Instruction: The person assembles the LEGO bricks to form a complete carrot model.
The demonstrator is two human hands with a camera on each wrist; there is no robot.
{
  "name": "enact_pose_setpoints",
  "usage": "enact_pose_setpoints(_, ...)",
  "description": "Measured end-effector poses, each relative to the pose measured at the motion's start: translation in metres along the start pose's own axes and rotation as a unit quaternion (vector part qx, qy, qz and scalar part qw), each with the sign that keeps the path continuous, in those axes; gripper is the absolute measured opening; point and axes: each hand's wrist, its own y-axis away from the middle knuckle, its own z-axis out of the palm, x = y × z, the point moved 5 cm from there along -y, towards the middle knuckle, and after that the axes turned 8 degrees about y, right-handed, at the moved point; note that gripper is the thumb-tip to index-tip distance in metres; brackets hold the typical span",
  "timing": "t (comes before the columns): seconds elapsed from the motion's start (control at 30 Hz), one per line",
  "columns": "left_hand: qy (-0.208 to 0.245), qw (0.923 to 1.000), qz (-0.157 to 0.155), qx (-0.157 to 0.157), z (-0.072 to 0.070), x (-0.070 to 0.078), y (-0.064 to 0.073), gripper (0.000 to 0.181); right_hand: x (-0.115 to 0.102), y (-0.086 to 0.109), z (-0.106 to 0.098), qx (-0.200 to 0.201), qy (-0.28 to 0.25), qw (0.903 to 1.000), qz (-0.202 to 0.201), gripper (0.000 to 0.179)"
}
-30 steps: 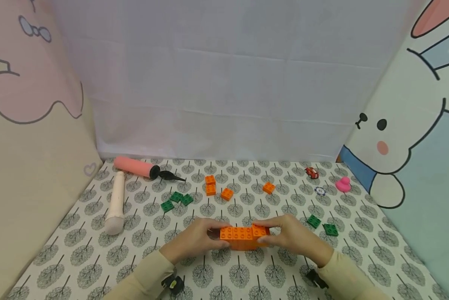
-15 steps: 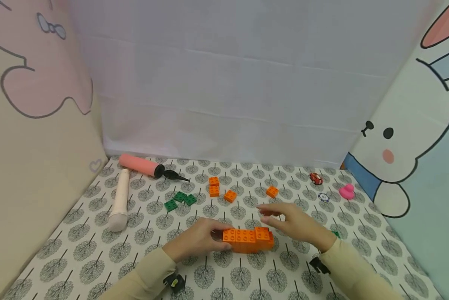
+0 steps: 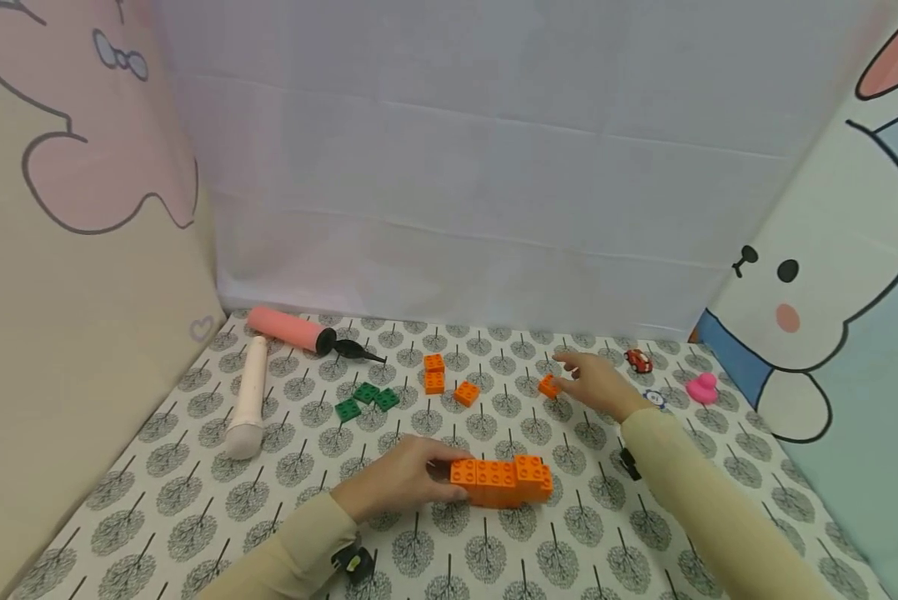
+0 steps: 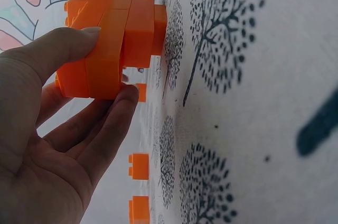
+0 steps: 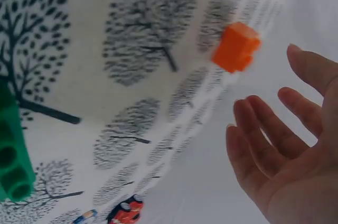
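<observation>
Orange bricks make one long block [image 3: 501, 483] near the front of the table [image 3: 644, 542], and the left hand [image 3: 411, 479] grips its left end. Those fingers are spread just as wide as the block, thumb on one side, other fingers on the other.

Four loose orange bricks [image 3: 467, 393] lie behind the long block: three behind its left end, one behind its right end. The right hand [image 3: 594, 385] is near that last one. Its fingers are loose, bent a bit and well apart, with a gap between them and the brick.

Three green bricks [image 3: 366, 392] sit behind and left of the long block; at least one more shows in the right wrist view. Far back to its right are one red car [image 3: 638, 361], one round chip [image 3: 654, 399] and one pink duck [image 3: 701, 388]. Far back to its left are one pink tube [image 3: 287, 329] and one cream stick [image 3: 249, 400].
</observation>
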Motion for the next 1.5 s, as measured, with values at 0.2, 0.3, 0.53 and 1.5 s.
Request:
enact_pose_setpoints(0.2, 0.012, 0.9999, -0.006, -0.003, 0.002, -0.001, 0.0, 0.046, 0.02, -0.009, 0.02, -0.044, -0.023, 0.9979, 0.042, 0.061)
enact_pose_setpoints(0.3, 0.014, 0.9999, -0.008, -0.004, 0.003, 0.0, 0.0, 0.046, 0.023, -0.012, 0.026, -0.049, -0.017, 0.9978, 0.04, 0.062)
enact_pose_setpoints(0.53, 0.016, 0.9999, -0.001, -0.004, 0.001, 0.002, 0.0, 0.045, 0.021, -0.017, 0.027, -0.033, -0.007, 0.9992, 0.022, 0.057)
enact_pose_setpoints(1.5, -0.008, 0.9999, 0.015, 0.002, -0.001, 0.001, 0.0, 0.048, -0.099, 0.104, -0.01, 0.113, -0.039, 0.9732, -0.196, 0.042)
